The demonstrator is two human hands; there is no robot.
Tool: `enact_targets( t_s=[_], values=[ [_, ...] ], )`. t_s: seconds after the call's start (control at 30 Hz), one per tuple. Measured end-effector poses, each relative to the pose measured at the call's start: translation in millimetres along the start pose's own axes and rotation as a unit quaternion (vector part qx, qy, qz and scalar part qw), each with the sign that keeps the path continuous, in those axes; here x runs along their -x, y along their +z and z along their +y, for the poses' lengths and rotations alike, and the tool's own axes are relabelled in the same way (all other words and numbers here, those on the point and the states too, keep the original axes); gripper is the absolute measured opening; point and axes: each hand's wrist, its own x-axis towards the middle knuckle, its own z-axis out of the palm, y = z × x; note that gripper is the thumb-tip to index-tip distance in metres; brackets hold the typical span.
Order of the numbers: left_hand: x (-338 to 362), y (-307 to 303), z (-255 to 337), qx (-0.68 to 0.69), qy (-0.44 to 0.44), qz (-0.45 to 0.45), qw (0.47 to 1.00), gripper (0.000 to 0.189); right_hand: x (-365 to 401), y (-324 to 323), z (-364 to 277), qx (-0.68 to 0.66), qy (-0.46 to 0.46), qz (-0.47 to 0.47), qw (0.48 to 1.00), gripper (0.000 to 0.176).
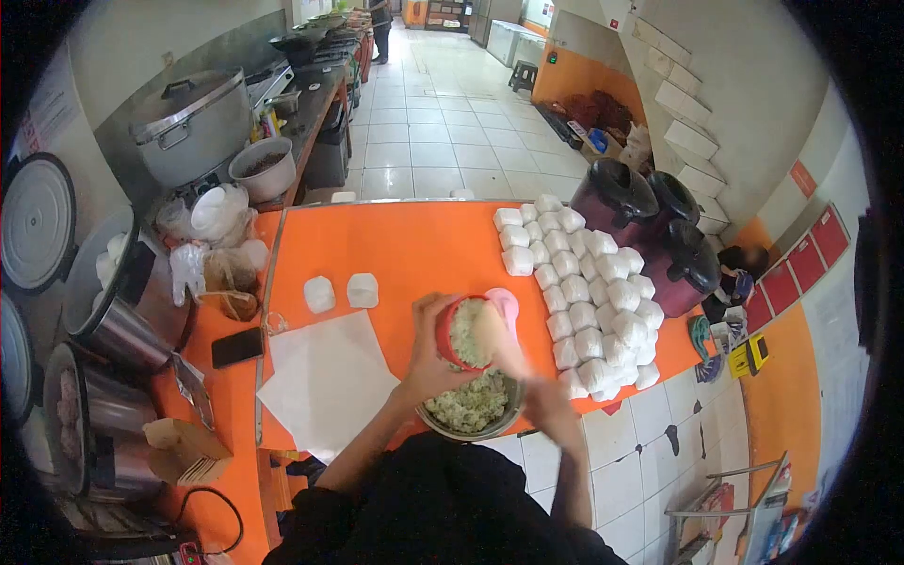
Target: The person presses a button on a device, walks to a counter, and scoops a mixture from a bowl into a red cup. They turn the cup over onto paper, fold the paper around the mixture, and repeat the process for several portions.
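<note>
My left hand (431,350) is wrapped around a red bowl (443,331) filled with pale green rice (465,331). A pale rice paddle (499,337), smeared by motion, is gripped by its handle in my right hand (554,411); its blade lies over the red bowl's right side. Directly below stands a metal pot (516,407) with more greenish rice (468,403) in it. Behind the paddle a pink object (506,303) shows only in part. Flat white paper sheets (330,377) lie left of my left hand.
Many white wrapped packets (584,292) are piled on the orange table's right (405,235); two white packets (363,290) sit apart. Dark lidded containers (617,193) stand at the back right. A phone (237,347) and large metal pots (132,320) are on the left.
</note>
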Motion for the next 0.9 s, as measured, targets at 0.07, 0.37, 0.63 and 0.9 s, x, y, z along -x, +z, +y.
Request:
enact_targets(
  t_s=[0.07, 0.37, 0.63, 0.9],
  values=[
    [-1.9, -3.9, 4.5, -0.038, 0.011, -0.002, 0.999, 0.092, -7.1, 21.7, 11.2, 0.179, -0.069, 0.027, 0.981, 0.041],
    [35.5, -46.5, -9.2, 0.011, -0.054, 0.028, 0.998, 0.088, -31.8, -36.0, 60.2, 0.076, 0.184, -0.061, 0.978, 0.043],
    [97.4, -55.9, -10.3, 0.114, -0.21, 0.117, 0.964, 0.087, -53.9, 28.5, 101.2, 0.158, 0.132, -0.085, 0.975, 0.047],
    [137.9, -109.5, -21.9, -0.161, -0.24, 0.073, 0.955, 0.092, -53.6, 163.4, 131.2, -0.523, 0.329, -0.236, 0.75, 0.057]
  ],
)
